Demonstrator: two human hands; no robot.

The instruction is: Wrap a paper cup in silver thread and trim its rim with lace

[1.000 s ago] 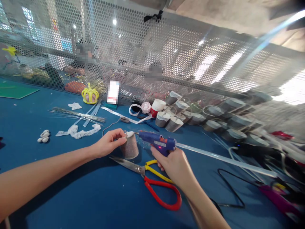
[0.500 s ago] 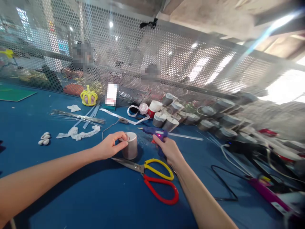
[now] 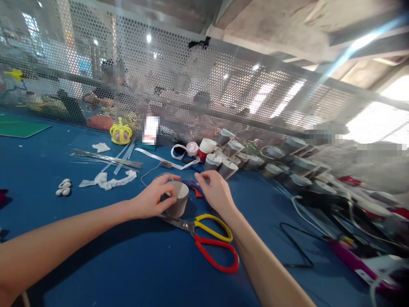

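A small grey cup (image 3: 179,204) with a pale rim stands on the blue table. My left hand (image 3: 156,197) is closed on its left side, fingers at the rim. A thin grey cord (image 3: 150,170) runs from a small bundle towards this hand. To the right of the cup, my right hand (image 3: 219,192) is raised with fingers bent and parted, and I see nothing in them. Behind it lies a blue glue gun (image 3: 191,184) with a red trigger, partly hidden. Scissors (image 3: 188,226) with yellow and red handles lie just in front of the cup.
Several grey cups (image 3: 228,168) are piled at the back right, before a perforated metal screen (image 3: 179,72). A yellow crown-shaped piece (image 3: 120,133), thin wires (image 3: 105,157) and white scraps (image 3: 108,181) lie left. A purple power strip (image 3: 348,258) and cables lie right.
My right hand has let go of the glue gun, which now lies lower behind the cup, and has moved slightly up and left. My left hand stays at the cup.
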